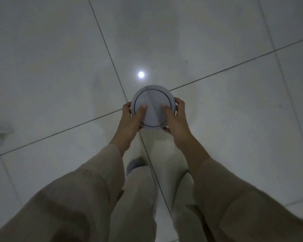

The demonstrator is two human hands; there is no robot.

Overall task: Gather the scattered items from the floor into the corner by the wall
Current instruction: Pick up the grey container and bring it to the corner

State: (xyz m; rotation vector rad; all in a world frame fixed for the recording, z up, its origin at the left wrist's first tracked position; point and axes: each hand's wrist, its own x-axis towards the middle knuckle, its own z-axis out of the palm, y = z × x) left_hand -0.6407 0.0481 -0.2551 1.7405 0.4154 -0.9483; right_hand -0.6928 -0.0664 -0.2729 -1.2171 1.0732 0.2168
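Note:
A round white lid-like object [153, 102] with a thin dark ring near its edge is held in front of me, above the tiled floor. My left hand [131, 117] grips its left side, thumb lying on the top face and fingers curled round the rim. My right hand [176, 116] grips the right side the same way, thumb on top. What lies under the round top is hidden by it and by my hands.
Pale glossy floor tiles [59, 67] with dark grout lines fill the view, and a bright lamp reflection [141, 74] shines just beyond the object. My beige trouser legs and one foot [134, 165] show below. A faint smudge [0, 131] marks the floor at far left.

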